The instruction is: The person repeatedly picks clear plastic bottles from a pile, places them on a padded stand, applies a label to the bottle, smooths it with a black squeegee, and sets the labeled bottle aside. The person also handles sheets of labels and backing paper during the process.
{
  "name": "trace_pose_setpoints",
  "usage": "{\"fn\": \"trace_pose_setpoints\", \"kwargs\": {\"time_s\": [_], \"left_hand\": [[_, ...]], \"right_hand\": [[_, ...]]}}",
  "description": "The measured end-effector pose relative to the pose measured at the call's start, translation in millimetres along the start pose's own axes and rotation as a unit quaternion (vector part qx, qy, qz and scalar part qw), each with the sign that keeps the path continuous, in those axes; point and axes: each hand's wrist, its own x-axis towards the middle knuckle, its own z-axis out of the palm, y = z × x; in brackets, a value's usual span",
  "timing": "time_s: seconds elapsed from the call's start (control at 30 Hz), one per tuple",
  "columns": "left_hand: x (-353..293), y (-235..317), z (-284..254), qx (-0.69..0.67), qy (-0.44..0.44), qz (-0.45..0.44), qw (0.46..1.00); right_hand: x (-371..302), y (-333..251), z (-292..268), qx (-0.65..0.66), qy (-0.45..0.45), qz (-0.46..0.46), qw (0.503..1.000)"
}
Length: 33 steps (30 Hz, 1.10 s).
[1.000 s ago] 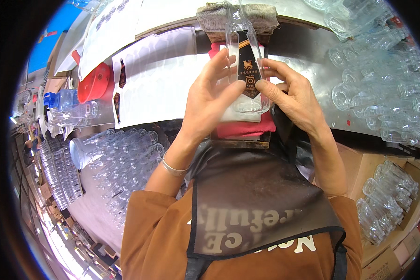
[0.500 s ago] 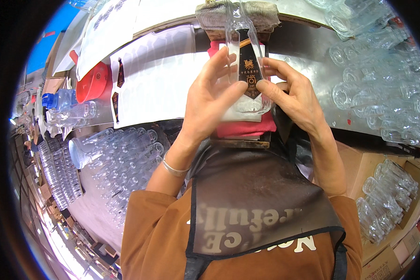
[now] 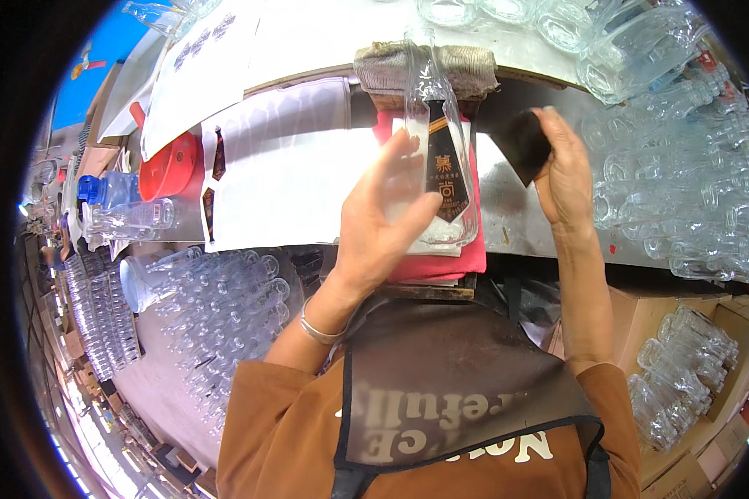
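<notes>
A clear glass bottle [image 3: 421,166] lies on its back, neck pointing away from me, on a pink cloth [image 3: 478,249] with white paper on it. A black tie-shaped label [image 3: 448,158] with orange stripes and lettering sits on its front. My left hand [image 3: 374,212] holds the bottle by its left side, the thumb at the label's left edge. Off to the right, my right hand [image 3: 567,170] is raised and pinches a dark, flat, angular piece [image 3: 520,143]. The bottle's neck rests against a rolled, greyish cloth [image 3: 466,71].
White sheets [image 3: 283,158] with a few dark labels lie at the left, beside a red container [image 3: 172,166] and a blue-capped bottle [image 3: 100,191]. Clear bottles [image 3: 216,308] crowd the lower left, more [image 3: 674,183] the right. A cardboard box [image 3: 745,320] of bottles stands lower right.
My right hand has left the label, moved right and now holds the dark flat piece. My left hand stays at the bottle. The whole view has shifted slightly, putting the bottle lower.
</notes>
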Motion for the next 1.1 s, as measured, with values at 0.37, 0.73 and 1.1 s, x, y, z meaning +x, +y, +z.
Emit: {"fn": "trace_pose_setpoints", "kwargs": {"time_s": [0.37,0.73,1.1], "left_hand": [[-2.5,2.2,3.4,0.030,0.008,0.014,0.999],[42.8,16.0,-15.9,-0.065,-0.003,-0.115,0.991],[70.3,-13.6,18.4,0.024,0.022,-0.048,0.998]], "right_hand": [[30.7,-74.4,89.0,-0.534,-0.276,-0.303,0.740],[-54.1,-57.5,57.5,-0.391,-0.309,-0.178,0.848],[31.5,-27.5,60.4,-0.408,-0.188,0.003,0.893]]}}
